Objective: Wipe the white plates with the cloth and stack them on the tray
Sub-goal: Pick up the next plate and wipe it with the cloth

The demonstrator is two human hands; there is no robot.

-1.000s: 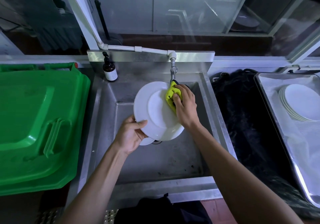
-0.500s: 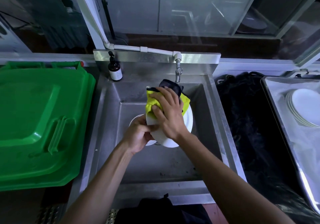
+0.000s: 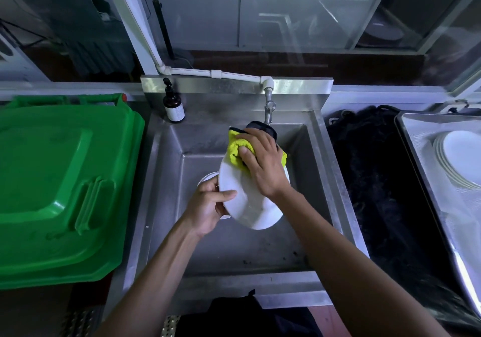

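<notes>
Right hand [image 3: 263, 165] hides the plate's [image 3: 247, 201] far rim.

The plate [image 3: 244, 201] is plain white. The cloth [image 3: 235, 149] is bright yellow with a black edge. The big bin lid [image 3: 59, 180] is green. The sink [image 3: 208, 245] is shiny grey metal. The soap bottle [image 3: 173, 105] is dark brown with a white label.
</notes>
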